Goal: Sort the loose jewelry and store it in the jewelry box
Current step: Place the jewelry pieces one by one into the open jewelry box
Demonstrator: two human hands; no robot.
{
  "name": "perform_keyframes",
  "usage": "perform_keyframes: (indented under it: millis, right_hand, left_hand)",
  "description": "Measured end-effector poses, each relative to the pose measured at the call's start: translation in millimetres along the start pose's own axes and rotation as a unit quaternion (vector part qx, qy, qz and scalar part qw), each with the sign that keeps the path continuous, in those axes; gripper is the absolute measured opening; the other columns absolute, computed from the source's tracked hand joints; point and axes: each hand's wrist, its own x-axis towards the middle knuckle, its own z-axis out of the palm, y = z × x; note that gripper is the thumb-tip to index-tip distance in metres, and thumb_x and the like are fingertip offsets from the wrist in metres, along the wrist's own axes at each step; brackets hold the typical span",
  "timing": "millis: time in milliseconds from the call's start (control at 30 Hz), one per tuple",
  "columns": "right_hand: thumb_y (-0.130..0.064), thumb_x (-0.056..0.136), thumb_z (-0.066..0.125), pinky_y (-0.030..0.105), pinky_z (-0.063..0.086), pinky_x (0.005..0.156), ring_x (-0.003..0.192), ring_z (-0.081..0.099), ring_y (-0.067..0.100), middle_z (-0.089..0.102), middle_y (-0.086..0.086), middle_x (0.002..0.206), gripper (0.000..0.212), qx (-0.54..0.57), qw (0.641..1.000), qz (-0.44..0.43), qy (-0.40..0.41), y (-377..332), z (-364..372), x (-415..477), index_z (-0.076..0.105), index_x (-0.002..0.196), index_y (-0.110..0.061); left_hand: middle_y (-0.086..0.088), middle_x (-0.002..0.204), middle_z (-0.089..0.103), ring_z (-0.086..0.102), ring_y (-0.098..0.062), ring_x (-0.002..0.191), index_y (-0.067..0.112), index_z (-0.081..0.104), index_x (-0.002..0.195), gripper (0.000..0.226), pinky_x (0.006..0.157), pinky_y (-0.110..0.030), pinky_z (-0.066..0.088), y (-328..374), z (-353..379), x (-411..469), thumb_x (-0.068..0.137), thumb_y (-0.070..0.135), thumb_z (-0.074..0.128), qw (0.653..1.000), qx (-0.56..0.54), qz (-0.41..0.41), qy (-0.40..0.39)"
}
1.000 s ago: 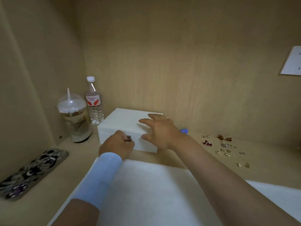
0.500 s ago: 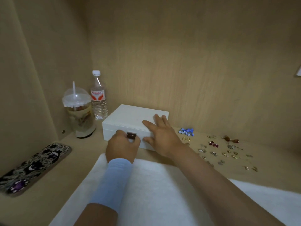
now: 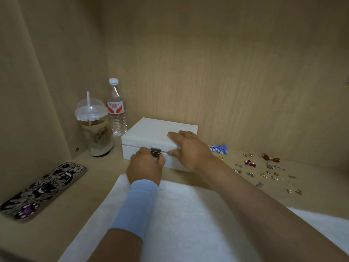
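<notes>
A shelf of pale wood grain [image 3: 245,91], walled at the back and on the left, formed the working nook, with a white cloth [image 3: 188,214] spread along its near edge. The white jewelry box [image 3: 151,129], shut, was set just beyond the cloth. Its small metal clasp [image 3: 155,151] was pinched by the fingers of the left hand [image 3: 145,167], while the right hand [image 3: 188,146] was laid flat and unclenched over the lid's right front corner, its thumb at the seam. The box was judged stiff, light and smooth-sided, so it was best steadied from above and opened at the clasp. The loose jewelry [image 3: 264,171], tiny and easily scattered, was strewn to the right of the right-hand fingers. Room was tight: the back wall was just behind the lid, and a domed cup [image 3: 94,129] and a water bottle [image 3: 116,110] were crowded left of the left-hand fingers.
</notes>
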Motion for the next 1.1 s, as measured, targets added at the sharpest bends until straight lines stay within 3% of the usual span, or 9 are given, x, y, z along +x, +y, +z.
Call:
perform_keyframes:
  millis: [200, 300, 367, 633, 800, 867, 933, 1033, 1100]
  right_hand:
    - [-0.041, 0.101, 0.05, 0.044, 0.052, 0.084, 0.114, 0.05, 0.03, 0.052, 0.009, 0.129, 0.048, -0.065, 0.988, -0.043, 0.131, 0, -22, 13, 0.042, 0.145, -0.022]
    - [-0.036, 0.102, 0.049, 0.044, 0.051, 0.079, 0.109, 0.049, 0.029, 0.053, 0.009, 0.124, 0.042, -0.078, 0.987, -0.069, 0.125, 1, -24, 16, 0.046, 0.141, -0.021]
    - [-0.035, 0.102, 0.048, 0.044, 0.051, 0.078, 0.109, 0.049, 0.029, 0.053, 0.009, 0.124, 0.041, -0.086, 0.985, -0.079, 0.125, 1, -24, 15, 0.045, 0.141, -0.02]
    - [0.0, 0.09, 0.058, 0.042, 0.053, 0.072, 0.102, 0.05, 0.026, 0.054, 0.009, 0.116, 0.059, -0.103, 0.984, -0.083, 0.116, -3, -32, 5, 0.035, 0.141, -0.017]
    - [0.01, 0.081, 0.057, 0.04, 0.049, 0.061, 0.095, 0.048, 0.025, 0.05, 0.009, 0.111, 0.05, -0.099, 0.978, -0.083, 0.163, -3, -55, -1, 0.042, 0.121, -0.015]
    - [0.009, 0.079, 0.058, 0.039, 0.052, 0.065, 0.105, 0.047, 0.027, 0.045, 0.01, 0.128, 0.048, -0.1, 0.974, -0.086, 0.184, 1, -64, -2, 0.046, 0.118, -0.016]
    - [0.003, 0.087, 0.057, 0.041, 0.053, 0.082, 0.122, 0.045, 0.029, 0.035, 0.009, 0.145, 0.043, -0.093, 0.973, -0.082, 0.197, 3, -70, -1, 0.05, 0.124, -0.018]
    - [-0.023, 0.098, 0.054, 0.043, 0.045, 0.103, 0.133, 0.043, 0.025, 0.029, -0.002, 0.155, 0.049, -0.028, 0.975, -0.038, 0.217, 9, -76, 6, 0.041, 0.145, -0.028]
    - [-0.01, 0.091, 0.063, 0.048, 0.038, 0.111, 0.147, 0.027, 0.031, 0.017, 0.008, 0.164, 0.071, -0.058, 0.97, -0.027, 0.236, 16, -75, 15, 0.032, 0.154, -0.025]
  left_hand:
    - [-0.005, 0.107, 0.061, 0.05, -0.025, 0.105, 0.013, 0.054, 0.104, 0.034, 0.079, -0.037, 0.047, 1, -5, 1, 0.085, 0.04, 0.063, 0.999, -0.029, 0.017, 0.021]
    - [-0.004, 0.125, 0.051, 0.041, -0.026, 0.119, 0.018, 0.056, 0.115, 0.036, 0.097, -0.04, 0.041, 4, -8, 3, 0.083, 0.03, 0.067, 0.988, -0.023, 0.138, 0.059]
    - [-0.002, 0.131, 0.048, 0.037, -0.024, 0.126, 0.021, 0.062, 0.113, 0.029, 0.106, -0.041, 0.033, 4, -9, 5, 0.085, 0.029, 0.064, 0.976, -0.01, 0.217, 0.026]
    - [0.005, 0.115, 0.053, 0.044, -0.018, 0.113, 0.029, 0.063, 0.116, 0.033, 0.102, -0.032, 0.036, 4, -26, 6, 0.088, 0.045, 0.056, 0.966, 0.046, 0.235, -0.094]
    - [0.008, 0.103, 0.059, 0.049, -0.018, 0.105, 0.033, 0.064, 0.093, 0.024, 0.099, -0.035, 0.035, 13, -43, 6, 0.088, 0.052, 0.05, 0.953, 0.115, 0.254, -0.118]
    - [0.01, 0.092, 0.06, 0.052, -0.019, 0.1, 0.031, 0.064, 0.082, 0.025, 0.096, -0.035, 0.037, 19, -48, 4, 0.088, 0.049, 0.049, 0.954, 0.108, 0.254, -0.113]
    - [0.009, 0.09, 0.059, 0.052, -0.02, 0.1, 0.028, 0.064, 0.081, 0.019, 0.091, -0.034, 0.037, 27, -53, 8, 0.088, 0.042, 0.052, 0.96, 0.059, 0.267, -0.058]
    - [0.004, 0.113, 0.058, 0.047, -0.022, 0.112, 0.026, 0.064, 0.106, 0.02, 0.093, -0.036, 0.038, 41, -61, 29, 0.088, 0.032, 0.057, 0.955, -0.005, 0.29, 0.052]
    - [0.001, 0.129, 0.051, 0.041, -0.024, 0.123, 0.027, 0.058, 0.123, 0.036, 0.101, -0.039, 0.039, 52, -62, 48, 0.087, 0.031, 0.058, 0.952, -0.015, 0.3, 0.064]
